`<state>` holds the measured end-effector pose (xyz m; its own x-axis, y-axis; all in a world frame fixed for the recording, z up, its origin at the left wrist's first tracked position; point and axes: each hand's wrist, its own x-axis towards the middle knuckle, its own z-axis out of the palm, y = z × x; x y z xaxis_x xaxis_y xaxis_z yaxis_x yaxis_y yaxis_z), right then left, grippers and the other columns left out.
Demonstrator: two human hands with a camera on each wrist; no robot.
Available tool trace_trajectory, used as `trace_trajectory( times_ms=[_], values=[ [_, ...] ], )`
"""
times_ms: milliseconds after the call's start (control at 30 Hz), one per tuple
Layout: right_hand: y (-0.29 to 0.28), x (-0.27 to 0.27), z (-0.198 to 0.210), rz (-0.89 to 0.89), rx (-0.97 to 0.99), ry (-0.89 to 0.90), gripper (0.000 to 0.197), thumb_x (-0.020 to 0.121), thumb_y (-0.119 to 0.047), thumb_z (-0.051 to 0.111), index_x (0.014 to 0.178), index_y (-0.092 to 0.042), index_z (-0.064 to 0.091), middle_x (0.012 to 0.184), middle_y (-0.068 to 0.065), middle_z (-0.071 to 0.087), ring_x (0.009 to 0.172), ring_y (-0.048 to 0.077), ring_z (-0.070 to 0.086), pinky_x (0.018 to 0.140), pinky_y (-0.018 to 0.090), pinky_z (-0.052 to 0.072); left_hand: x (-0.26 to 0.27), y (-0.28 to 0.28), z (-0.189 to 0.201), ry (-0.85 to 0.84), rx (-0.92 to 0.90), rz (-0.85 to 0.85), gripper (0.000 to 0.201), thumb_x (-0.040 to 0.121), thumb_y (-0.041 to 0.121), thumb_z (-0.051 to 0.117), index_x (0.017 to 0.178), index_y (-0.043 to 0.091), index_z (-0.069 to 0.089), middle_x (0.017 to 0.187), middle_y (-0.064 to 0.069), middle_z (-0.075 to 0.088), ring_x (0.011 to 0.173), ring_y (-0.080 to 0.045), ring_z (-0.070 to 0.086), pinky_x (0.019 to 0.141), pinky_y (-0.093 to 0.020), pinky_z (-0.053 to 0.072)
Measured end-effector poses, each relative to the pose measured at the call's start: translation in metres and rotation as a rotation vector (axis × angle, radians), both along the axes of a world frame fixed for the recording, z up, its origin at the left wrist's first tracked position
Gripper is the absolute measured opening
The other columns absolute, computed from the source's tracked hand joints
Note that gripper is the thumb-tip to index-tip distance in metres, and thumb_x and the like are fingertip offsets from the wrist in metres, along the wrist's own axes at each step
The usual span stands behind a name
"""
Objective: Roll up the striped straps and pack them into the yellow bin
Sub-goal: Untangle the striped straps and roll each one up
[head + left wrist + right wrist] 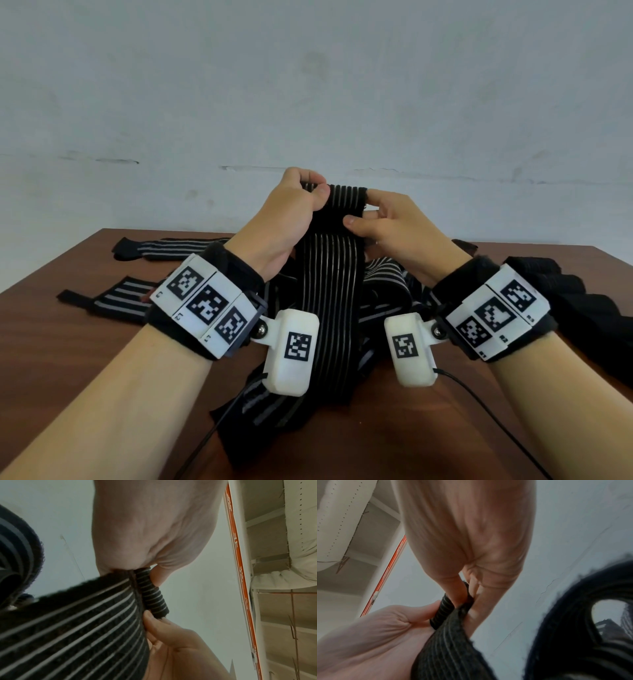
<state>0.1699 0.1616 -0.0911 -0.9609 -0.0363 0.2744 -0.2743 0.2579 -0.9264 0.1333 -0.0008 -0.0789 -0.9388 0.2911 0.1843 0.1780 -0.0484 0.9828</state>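
I hold a black strap with thin white stripes (329, 284) up above the table, its top end turned into a small tight roll (152, 592). My left hand (301, 202) pinches the roll's left end. My right hand (370, 219) pinches its right end between thumb and fingers. The rest of the strap hangs down toward me. In the right wrist view the roll (443, 612) sits between both hands. More striped straps lie in a tangled pile (383, 301) on the table under my wrists. The yellow bin is not in view.
The brown wooden table (85, 342) carries two flat striped straps at the left, one far (171, 246) and one nearer (113, 301). Dark fabric (589, 318) lies at the right edge. A pale wall stands behind the table. Cables run from the wrist cameras toward me.
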Motion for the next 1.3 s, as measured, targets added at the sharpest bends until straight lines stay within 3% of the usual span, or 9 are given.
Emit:
trace_trajectory(
  times_ms=[167, 300, 533, 633, 800, 933, 1033, 1200, 1300],
  values=[
    [-0.001, 0.0, 0.001, -0.074, -0.066, 0.035, 0.027, 0.1, -0.03, 0.066, 0.124, -0.018, 0.069, 0.101, 0.003, 0.075, 0.082, 0.011, 0.073, 0.066, 0.031, 0.06, -0.004, 0.0, -0.002, 0.004, 0.014, -0.022, 0.015, 0.106, 0.015, 0.054, 0.12, 0.017, 0.059, 0.112, -0.006, 0.064, 0.105, -0.024, 0.066, 0.098, -0.045, 0.056],
    [-0.001, -0.005, -0.004, -0.128, -0.07, 0.159, 0.02, 0.104, -0.023, 0.06, 0.115, -0.013, 0.074, 0.104, 0.012, 0.076, 0.093, 0.018, 0.072, 0.078, 0.041, 0.061, -0.002, 0.003, -0.002, -0.02, 0.063, -0.04, 0.014, 0.102, 0.013, 0.056, 0.114, 0.017, 0.062, 0.103, -0.004, 0.066, 0.093, -0.02, 0.065, 0.083, -0.038, 0.055],
    [0.005, -0.007, -0.005, -0.117, -0.019, 0.282, 0.02, 0.097, -0.006, 0.068, 0.116, -0.01, 0.074, 0.11, 0.009, 0.076, 0.104, 0.025, 0.074, 0.087, 0.04, 0.062, -0.008, -0.003, -0.006, -0.044, -0.13, -0.11, 0.052, 0.103, 0.061, 0.046, 0.117, 0.019, 0.072, 0.106, -0.001, 0.08, 0.098, -0.017, 0.077, 0.094, -0.039, 0.058],
    [0.006, -0.006, -0.004, -0.085, -0.02, 0.273, 0.024, 0.094, -0.002, 0.071, 0.116, -0.012, 0.073, 0.113, 0.003, 0.075, 0.106, 0.023, 0.073, 0.09, 0.039, 0.061, -0.008, -0.004, -0.005, -0.035, -0.103, -0.078, 0.037, 0.104, 0.05, 0.054, 0.112, 0.017, 0.07, 0.097, -0.001, 0.078, 0.086, -0.016, 0.077, 0.081, -0.035, 0.061],
    [0.005, -0.006, -0.003, -0.098, -0.138, 0.148, 0.034, 0.092, -0.004, 0.073, 0.124, -0.014, 0.069, 0.118, 0.003, 0.073, 0.103, 0.022, 0.074, 0.086, 0.04, 0.062, -0.012, -0.003, -0.008, 0.017, 0.027, -0.12, 0.006, 0.102, 0.023, 0.064, 0.108, 0.022, 0.066, 0.098, -0.003, 0.071, 0.087, -0.019, 0.07, 0.083, -0.039, 0.059],
    [0.003, -0.003, -0.001, -0.054, -0.218, 0.055, 0.025, 0.098, -0.022, 0.068, 0.119, -0.009, 0.073, 0.106, 0.011, 0.075, 0.089, 0.019, 0.074, 0.069, 0.03, 0.06, -0.014, -0.005, -0.009, 0.095, 0.045, -0.158, 0.019, 0.097, 0.008, 0.069, 0.109, 0.022, 0.07, 0.106, -0.008, 0.07, 0.096, -0.02, 0.07, 0.091, -0.038, 0.059],
    [0.007, -0.004, -0.001, -0.102, -0.186, 0.143, 0.024, 0.094, -0.018, 0.073, 0.118, -0.011, 0.074, 0.109, 0.01, 0.076, 0.098, 0.024, 0.074, 0.08, 0.042, 0.064, -0.013, -0.003, -0.01, 0.067, 0.06, -0.143, 0.024, 0.095, 0.009, 0.072, 0.116, 0.019, 0.069, 0.109, -0.008, 0.073, 0.101, -0.023, 0.074, 0.094, -0.04, 0.06],
    [0.011, -0.002, 0.003, -0.136, -0.168, 0.246, 0.031, 0.086, -0.004, 0.079, 0.116, -0.009, 0.073, 0.11, 0.004, 0.076, 0.096, 0.021, 0.076, 0.089, 0.042, 0.063, -0.003, -0.005, -0.005, -0.037, -0.067, -0.254, 0.039, 0.099, 0.05, 0.06, 0.117, 0.018, 0.072, 0.088, 0.003, 0.075, 0.074, -0.012, 0.071, 0.068, -0.027, 0.054],
    [0.008, 0.0, 0.003, -0.099, -0.129, 0.253, 0.035, 0.083, 0.004, 0.079, 0.115, -0.006, 0.072, 0.105, 0.003, 0.077, 0.095, 0.019, 0.076, 0.086, 0.035, 0.063, -0.004, -0.004, -0.006, -0.034, -0.13, -0.196, 0.051, 0.099, 0.066, 0.048, 0.115, 0.025, 0.075, 0.091, 0.007, 0.079, 0.083, -0.009, 0.075, 0.079, -0.03, 0.055]
  ],
)
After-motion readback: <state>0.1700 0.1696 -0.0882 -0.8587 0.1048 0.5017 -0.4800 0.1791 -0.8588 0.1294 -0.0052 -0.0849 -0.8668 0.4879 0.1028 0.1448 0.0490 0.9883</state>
